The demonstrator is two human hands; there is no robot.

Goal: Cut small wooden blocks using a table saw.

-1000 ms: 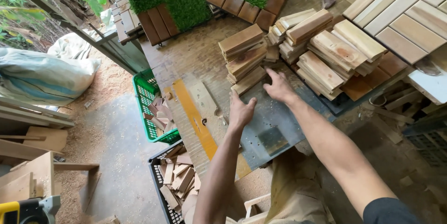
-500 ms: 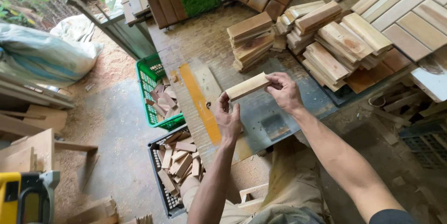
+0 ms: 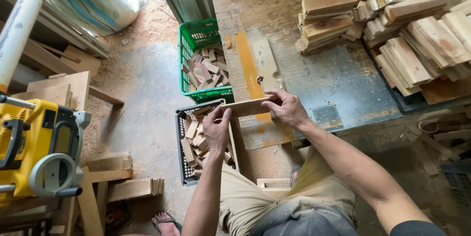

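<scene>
A short flat wooden slat (image 3: 248, 107) is held level between both hands at the near edge of the metal-topped workbench (image 3: 343, 89). My left hand (image 3: 217, 127) grips its left end, above a black crate (image 3: 184, 160) of wood offcuts. My right hand (image 3: 287, 107) grips its right end over the bench's front edge. A stack of similar slats (image 3: 327, 17) stands at the back of the bench, with larger piles of wood pieces (image 3: 422, 39) to the right.
A green crate (image 3: 189, 37) of offcuts sits on the floor behind the black one. A yellow machine (image 3: 37, 147) stands at the left, with boards (image 3: 59, 86) and a white sack (image 3: 93, 3) behind it. Sawdust covers the floor. A sandalled foot (image 3: 164, 222) shows below.
My hands picked a slat off the stack at the back of the bench and brought it toward me to the front edge. The view tilted down to the crates.
</scene>
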